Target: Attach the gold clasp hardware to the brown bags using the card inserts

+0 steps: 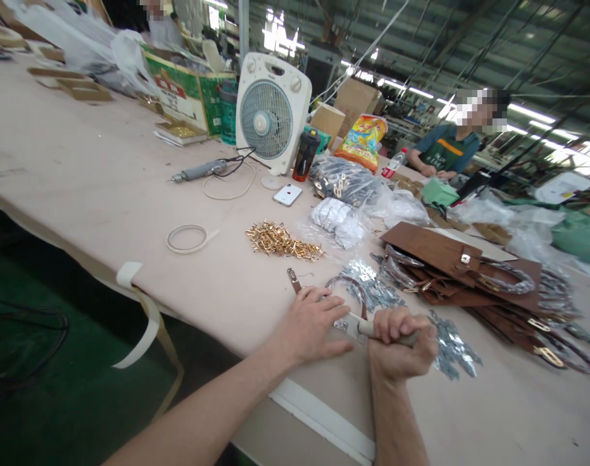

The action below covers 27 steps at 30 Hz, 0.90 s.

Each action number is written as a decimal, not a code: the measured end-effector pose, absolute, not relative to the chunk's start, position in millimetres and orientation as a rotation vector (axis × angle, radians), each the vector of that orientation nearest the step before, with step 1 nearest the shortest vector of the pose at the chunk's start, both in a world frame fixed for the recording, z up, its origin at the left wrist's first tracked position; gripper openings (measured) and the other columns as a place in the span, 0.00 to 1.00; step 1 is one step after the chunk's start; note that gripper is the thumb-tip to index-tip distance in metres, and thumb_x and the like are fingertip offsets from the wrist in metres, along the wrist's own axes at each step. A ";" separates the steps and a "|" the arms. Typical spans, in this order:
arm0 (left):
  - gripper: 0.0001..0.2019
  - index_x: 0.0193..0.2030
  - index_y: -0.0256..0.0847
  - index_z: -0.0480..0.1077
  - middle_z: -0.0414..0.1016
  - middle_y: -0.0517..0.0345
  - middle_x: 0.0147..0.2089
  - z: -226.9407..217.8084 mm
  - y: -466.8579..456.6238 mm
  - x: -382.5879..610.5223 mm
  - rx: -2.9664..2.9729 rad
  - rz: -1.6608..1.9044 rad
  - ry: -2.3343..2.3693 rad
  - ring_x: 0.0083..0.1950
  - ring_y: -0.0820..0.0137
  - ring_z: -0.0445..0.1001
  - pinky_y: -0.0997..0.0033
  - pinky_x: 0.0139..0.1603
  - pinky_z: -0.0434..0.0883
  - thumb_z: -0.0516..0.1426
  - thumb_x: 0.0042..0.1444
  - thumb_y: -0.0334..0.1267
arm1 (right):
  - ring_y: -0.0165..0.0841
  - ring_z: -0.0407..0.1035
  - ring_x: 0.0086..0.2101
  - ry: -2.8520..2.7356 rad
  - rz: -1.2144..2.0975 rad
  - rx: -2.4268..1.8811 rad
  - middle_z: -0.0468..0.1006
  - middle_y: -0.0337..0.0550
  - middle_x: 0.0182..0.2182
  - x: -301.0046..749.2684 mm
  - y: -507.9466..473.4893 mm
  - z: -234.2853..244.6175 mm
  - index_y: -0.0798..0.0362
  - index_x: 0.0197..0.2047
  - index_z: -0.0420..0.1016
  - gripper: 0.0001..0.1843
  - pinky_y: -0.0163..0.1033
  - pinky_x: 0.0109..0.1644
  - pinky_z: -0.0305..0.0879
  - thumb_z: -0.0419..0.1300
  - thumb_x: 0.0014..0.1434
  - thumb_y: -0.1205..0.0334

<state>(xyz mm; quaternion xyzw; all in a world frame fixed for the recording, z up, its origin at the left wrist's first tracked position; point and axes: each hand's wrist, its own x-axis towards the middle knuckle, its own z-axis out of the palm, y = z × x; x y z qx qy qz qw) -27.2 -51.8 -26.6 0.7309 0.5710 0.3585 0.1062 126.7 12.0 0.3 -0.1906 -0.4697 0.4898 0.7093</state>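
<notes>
My left hand lies flat, fingers stretched out, on a brown and pale leather bag piece at the table's front edge. A brown strap tip with a metal fitting sticks out past its fingers. My right hand is wrapped round a pale-handled tool, which points left towards a small metal plate beside my left fingers. The tool's tip cannot be made out. Behind the hands curves a brown bag handle. Loose silvery metal plates lie just beyond, and more are right of my right hand.
Gold-coloured small fittings form a heap, with a tape roll to their left. Stacked brown bags lie at right. Farther back are an electric screwdriver, a phone and a fan. Another person works across the table.
</notes>
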 end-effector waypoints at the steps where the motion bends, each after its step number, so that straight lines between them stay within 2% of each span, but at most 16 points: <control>1: 0.30 0.62 0.52 0.73 0.77 0.59 0.63 -26.3 -51.9 -26.9 2.153 1.058 1.684 0.68 0.54 0.67 0.48 0.70 0.58 0.69 0.55 0.55 | 0.26 0.47 0.16 -1.059 1.085 -0.422 0.55 0.31 0.19 126.6 8.3 -1.1 0.50 0.25 0.62 0.21 0.33 0.20 0.48 0.55 0.69 0.52; 9: 0.28 0.61 0.52 0.74 0.80 0.59 0.58 -24.9 -51.6 -24.5 2.145 1.093 1.697 0.67 0.55 0.69 0.50 0.69 0.60 0.69 0.54 0.52 | 0.29 0.54 0.17 -1.250 0.989 -0.408 0.59 0.33 0.19 112.1 -11.8 -17.8 0.49 0.26 0.66 0.21 0.35 0.21 0.53 0.56 0.71 0.52; 18: 0.23 0.57 0.52 0.75 0.81 0.60 0.56 -22.6 -51.5 -24.3 2.121 1.094 1.666 0.66 0.55 0.68 0.50 0.67 0.61 0.69 0.54 0.47 | 0.32 0.60 0.20 -1.528 0.713 -0.392 0.63 0.35 0.19 110.3 -12.9 -32.5 0.49 0.25 0.66 0.21 0.40 0.26 0.57 0.56 0.71 0.53; 25: 0.14 0.47 0.51 0.77 0.81 0.60 0.51 -21.0 -50.5 -23.6 2.132 1.071 1.674 0.65 0.55 0.68 0.50 0.67 0.59 0.68 0.55 0.47 | 0.30 0.59 0.19 -1.465 0.799 -0.440 0.60 0.33 0.19 103.0 -0.4 -29.9 0.49 0.25 0.65 0.22 0.38 0.25 0.58 0.56 0.72 0.53; 27: 0.15 0.47 0.50 0.77 0.81 0.60 0.51 -20.0 -50.7 -23.6 2.139 1.070 1.686 0.65 0.55 0.68 0.50 0.67 0.60 0.69 0.54 0.47 | 0.29 0.57 0.19 -1.405 0.878 -0.459 0.59 0.32 0.19 101.7 2.6 -26.6 0.49 0.26 0.64 0.21 0.36 0.24 0.56 0.56 0.72 0.53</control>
